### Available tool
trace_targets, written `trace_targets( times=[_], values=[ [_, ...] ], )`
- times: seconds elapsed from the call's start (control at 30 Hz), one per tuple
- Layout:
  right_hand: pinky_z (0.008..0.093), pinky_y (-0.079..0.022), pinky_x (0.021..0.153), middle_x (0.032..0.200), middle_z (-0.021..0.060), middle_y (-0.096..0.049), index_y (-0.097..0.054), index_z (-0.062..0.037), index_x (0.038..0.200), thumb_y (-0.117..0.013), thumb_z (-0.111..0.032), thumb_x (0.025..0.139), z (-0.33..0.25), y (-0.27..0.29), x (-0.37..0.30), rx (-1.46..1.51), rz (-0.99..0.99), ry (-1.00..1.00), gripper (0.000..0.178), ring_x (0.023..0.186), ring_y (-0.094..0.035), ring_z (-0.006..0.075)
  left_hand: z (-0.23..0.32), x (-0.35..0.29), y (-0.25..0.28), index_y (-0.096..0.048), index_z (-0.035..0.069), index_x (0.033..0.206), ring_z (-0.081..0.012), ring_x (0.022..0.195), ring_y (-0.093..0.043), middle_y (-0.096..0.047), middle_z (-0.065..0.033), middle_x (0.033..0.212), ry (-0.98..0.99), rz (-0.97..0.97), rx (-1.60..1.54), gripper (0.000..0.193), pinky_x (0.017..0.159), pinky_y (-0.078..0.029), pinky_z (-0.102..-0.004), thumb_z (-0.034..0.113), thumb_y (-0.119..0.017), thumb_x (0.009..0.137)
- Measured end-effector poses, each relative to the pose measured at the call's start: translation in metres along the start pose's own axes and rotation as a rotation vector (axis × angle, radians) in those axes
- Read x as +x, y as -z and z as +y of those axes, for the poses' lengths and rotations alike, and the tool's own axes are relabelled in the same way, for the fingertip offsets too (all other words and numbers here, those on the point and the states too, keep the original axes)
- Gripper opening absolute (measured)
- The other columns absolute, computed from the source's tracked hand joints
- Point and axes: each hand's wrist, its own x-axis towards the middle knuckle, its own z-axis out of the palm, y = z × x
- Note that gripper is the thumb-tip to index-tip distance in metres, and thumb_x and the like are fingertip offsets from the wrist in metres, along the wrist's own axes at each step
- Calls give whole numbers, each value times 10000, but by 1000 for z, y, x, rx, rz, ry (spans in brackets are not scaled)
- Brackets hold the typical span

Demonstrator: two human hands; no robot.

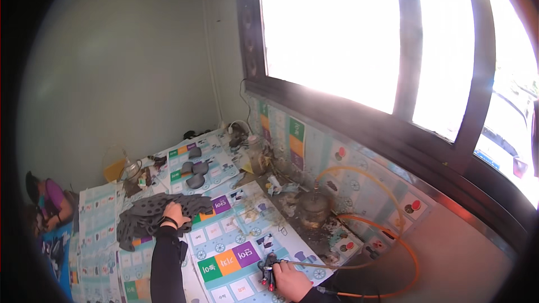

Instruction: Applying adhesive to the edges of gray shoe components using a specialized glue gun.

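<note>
My left hand (176, 214) is on a crumpled dark grey cloth with black dots (140, 216), its fingers bent into the fabric. The cloth lies in folds on the printed sheets. Near the front edge, my right hand (292, 281) is closed round a small dark object with red tips (268, 274), whose exact kind I cannot make out. A thin tan tube (337, 265) runs rightward from beside that hand. Several dark grey rounded pieces (195, 180) lie apart on a sheet farther back.
Behind my right hand stands a grimy round metal pot (313, 209), with an orange hose (412, 247) looping beside it. A cloudy bottle (255, 151) and scraps line the wall below the window. Another person (53, 202) sits at far left, beyond a glass lamp-like vessel (132, 167).
</note>
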Motion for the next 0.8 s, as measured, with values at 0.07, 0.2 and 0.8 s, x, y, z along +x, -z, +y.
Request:
trace_targets(
  times=[0.07, 0.2, 0.8],
  values=[
    [501, -600, 776, 1126, 248, -607, -538, 2, 1185, -699, -212, 858, 1, -1, 0, 4, -16, -13, 423, 1029, -663, 430, -4, -3, 5, -737, 20, 1180, -410, 1320, -549, -603, -224, 1356, 40, -17, -59, 657, 1128, -477, -486, 391, -978, 695],
    [506, -598, 770, 1132, 258, -603, -535, 9, 1196, -669, -207, 896, 4, 0, 2, 34, -2, 22, 393, 1007, -664, 440, -3, -10, 6, -661, 47, 1212, -429, 1405, -466, -521, -195, 1431, 152, -42, -140, 659, 1144, -446, -565, 307, -950, 681],
    [495, -584, 806, 1161, 261, -611, -568, 70, 1262, -682, -280, 926, 2, 15, 0, 122, -104, 6, 498, 1069, -650, 414, 5, 2, 34, -856, 53, 854, -386, 1018, -706, -772, -224, 964, 219, 517, 97, 168, 1006, -561, -479, -30, -719, 801]
  ],
)
